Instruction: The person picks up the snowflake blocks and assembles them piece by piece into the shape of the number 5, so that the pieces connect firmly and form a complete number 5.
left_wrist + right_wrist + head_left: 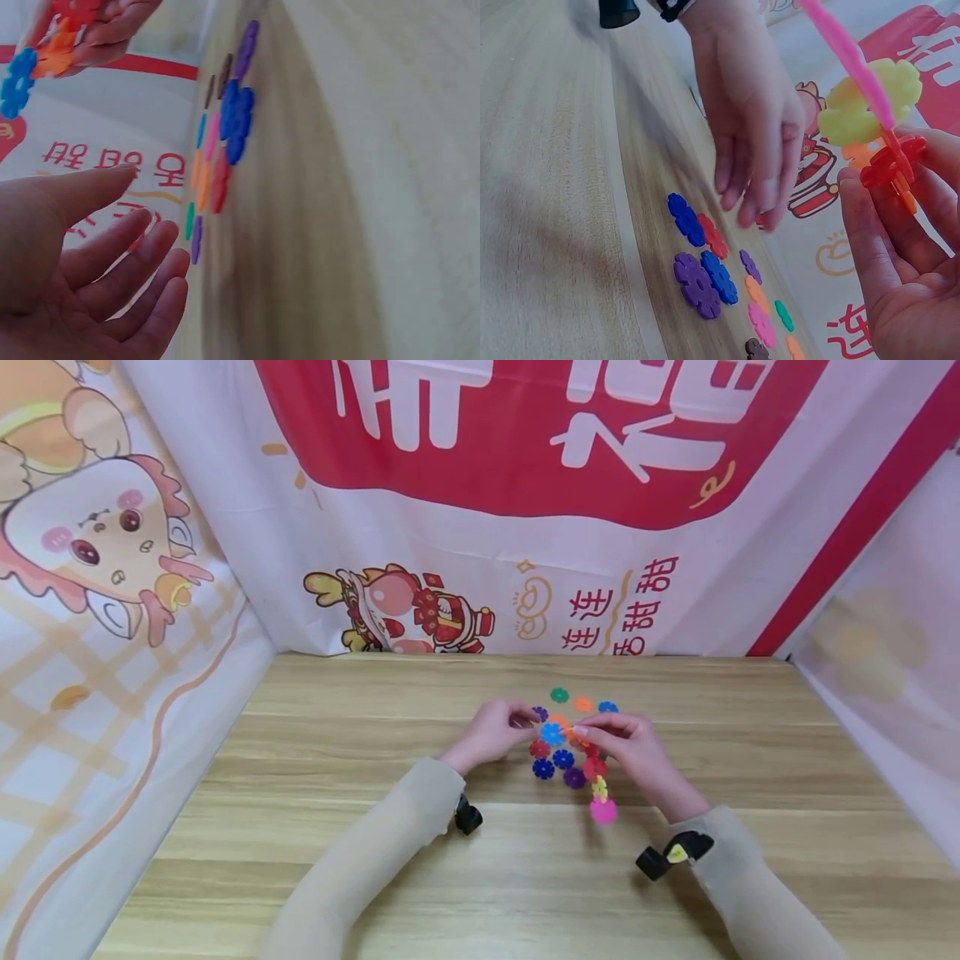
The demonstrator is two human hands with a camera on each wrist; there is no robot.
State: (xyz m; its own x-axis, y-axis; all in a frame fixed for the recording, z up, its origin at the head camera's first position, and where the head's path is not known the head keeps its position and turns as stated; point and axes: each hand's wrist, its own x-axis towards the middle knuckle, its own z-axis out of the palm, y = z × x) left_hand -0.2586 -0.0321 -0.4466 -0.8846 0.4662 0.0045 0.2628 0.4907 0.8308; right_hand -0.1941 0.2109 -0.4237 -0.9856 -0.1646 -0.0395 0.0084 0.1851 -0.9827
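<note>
My right hand [630,739] pinches a chain of joined flower-shaped plastic discs above the table. In the head view, its pink disc [603,811] hangs lowest, below a yellow disc [599,788] and a red one [595,768]. A light blue disc [16,82] and an orange disc [54,54] form the other end. The right wrist view shows fingers around the red and orange discs, near the yellow disc [870,105]. Just left of the chain, my left hand [495,731] holds nothing; in the left wrist view its fingers [127,270] are loosely extended, apart from the discs.
Beneath the hands, several loose discs lie on the wooden table [337,735], among them a green disc [559,695], a dark blue disc [543,768] and a purple disc [574,777]. Printed cloth walls [450,527] stand behind and at both sides.
</note>
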